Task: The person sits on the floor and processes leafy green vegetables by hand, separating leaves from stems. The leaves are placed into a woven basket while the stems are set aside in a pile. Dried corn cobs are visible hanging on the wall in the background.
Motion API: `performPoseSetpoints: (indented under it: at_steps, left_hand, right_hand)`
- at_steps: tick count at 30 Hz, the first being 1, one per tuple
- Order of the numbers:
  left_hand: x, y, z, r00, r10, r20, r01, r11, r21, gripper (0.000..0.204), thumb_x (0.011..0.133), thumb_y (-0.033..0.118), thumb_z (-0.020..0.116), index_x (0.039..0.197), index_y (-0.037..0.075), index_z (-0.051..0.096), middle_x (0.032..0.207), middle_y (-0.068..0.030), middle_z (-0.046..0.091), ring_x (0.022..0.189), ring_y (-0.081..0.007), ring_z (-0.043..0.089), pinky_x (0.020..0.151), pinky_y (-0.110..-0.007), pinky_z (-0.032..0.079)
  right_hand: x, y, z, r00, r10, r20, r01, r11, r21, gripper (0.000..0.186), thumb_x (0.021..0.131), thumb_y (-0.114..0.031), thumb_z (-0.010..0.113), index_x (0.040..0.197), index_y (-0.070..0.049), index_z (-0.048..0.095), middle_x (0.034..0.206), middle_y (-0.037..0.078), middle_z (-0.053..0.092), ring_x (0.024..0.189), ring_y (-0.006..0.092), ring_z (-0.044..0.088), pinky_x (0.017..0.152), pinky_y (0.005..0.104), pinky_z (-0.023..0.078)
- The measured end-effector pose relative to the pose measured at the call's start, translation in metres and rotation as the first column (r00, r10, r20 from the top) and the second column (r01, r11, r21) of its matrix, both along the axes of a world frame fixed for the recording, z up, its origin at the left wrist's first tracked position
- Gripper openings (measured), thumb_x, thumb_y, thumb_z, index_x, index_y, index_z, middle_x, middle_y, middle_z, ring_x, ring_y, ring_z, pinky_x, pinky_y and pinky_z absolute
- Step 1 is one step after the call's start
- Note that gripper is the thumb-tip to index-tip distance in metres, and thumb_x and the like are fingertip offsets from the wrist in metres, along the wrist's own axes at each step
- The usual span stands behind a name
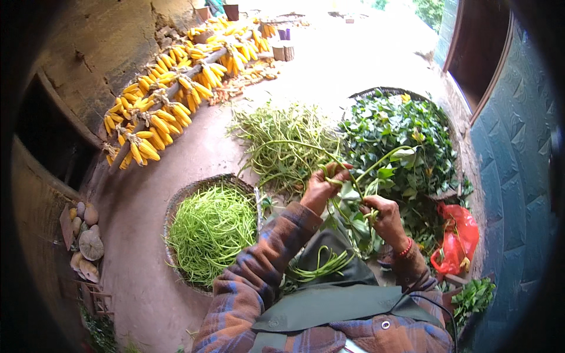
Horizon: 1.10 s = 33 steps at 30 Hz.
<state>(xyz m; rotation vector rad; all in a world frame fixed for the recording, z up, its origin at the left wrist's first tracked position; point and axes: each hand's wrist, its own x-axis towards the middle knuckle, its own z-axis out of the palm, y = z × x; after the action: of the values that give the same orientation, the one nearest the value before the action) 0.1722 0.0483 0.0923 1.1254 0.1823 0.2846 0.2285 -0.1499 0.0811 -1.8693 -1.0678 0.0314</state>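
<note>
On the floor [135, 247]: big basket [379, 90] of dk green leaves far R, heap of tangled stems [288, 156] just L of it, smaller rd basket [259, 212] of lt green stems nearer, L. Small stem bunch [323, 267] on the lap; beyond it L hand [326, 185] & R hand [385, 217], each w/ grip pinching the long green vine stem [294, 142] strung btwn them.

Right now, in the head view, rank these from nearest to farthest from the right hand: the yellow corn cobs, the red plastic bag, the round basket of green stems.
From the right hand:
1. Red plastic bag: close by, on its right.
2. Round basket of green stems: well off to its left.
3. Yellow corn cobs: farthest, toward the upper left.
</note>
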Motion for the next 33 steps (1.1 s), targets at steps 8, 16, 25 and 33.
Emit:
performPoseSetpoints:
  at_steps: [8, 16, 25, 33]
  left_hand:
    - [0.004, 0.012, -0.024, 0.975, -0.181, 0.132, 0.075, 0.819, 0.569, 0.018, 0.09, 0.012, 0.068, 0.106, 0.003, 0.07, 0.107, -0.0086, 0.067, 0.099, -0.0178, 0.065, 0.085, -0.032, 0.053]
    - [0.011, 0.02, -0.03, 0.993, -0.116, -0.032, 0.077, 0.41, 0.909, 0.025, 0.088, 0.03, 0.069, 0.094, 0.006, 0.069, 0.087, -0.0104, 0.069, 0.081, -0.0275, 0.068, 0.071, -0.038, 0.053]
    - [0.014, 0.025, -0.026, 0.959, -0.031, 0.28, -0.28, 0.011, 0.96, 0.016, 0.082, 0.03, 0.069, 0.089, 0.016, 0.068, 0.083, 0.0031, 0.063, 0.084, -0.021, 0.059, 0.068, -0.035, 0.053]
    - [0.021, 0.121, -0.074, 0.832, 0.53, 0.162, -0.317, 0.216, 0.924, 0.023, 0.095, 0.012, 0.05, 0.094, 0.006, 0.073, 0.079, -0.0125, 0.066, 0.072, -0.0232, 0.065, 0.063, -0.036, 0.053]
  right_hand:
    - [0.009, 0.007, 0.032, 0.996, 0.074, 0.038, -0.076, 0.996, 0.04, 0.011, 0.084, -0.005, 0.067, 0.093, 0.002, 0.065, 0.077, 0.016, 0.062, 0.067, 0.031, 0.062, 0.062, 0.0346, 0.047]
    - [0.0, 0.008, 0.025, 0.935, -0.046, 0.352, 0.079, 0.993, -0.082, 0.009, 0.078, -0.001, 0.064, 0.086, -0.003, 0.062, 0.071, 0.013, 0.056, 0.067, 0.0335, 0.06, 0.059, 0.043, 0.046]
    - [0.001, 0.014, 0.026, 0.944, -0.043, 0.328, 0.083, 0.991, -0.109, 0.005, 0.083, -0.005, 0.061, 0.087, -0.003, 0.062, 0.073, 0.015, 0.057, 0.066, 0.0363, 0.06, 0.057, 0.0446, 0.045]
    - [0.0, -0.005, 0.047, 0.992, -0.125, 0.004, 0.125, 0.992, -0.014, 0.015, 0.088, -0.011, 0.06, 0.086, 0.004, 0.064, 0.074, 0.016, 0.064, 0.064, 0.0281, 0.064, 0.06, 0.0353, 0.048]
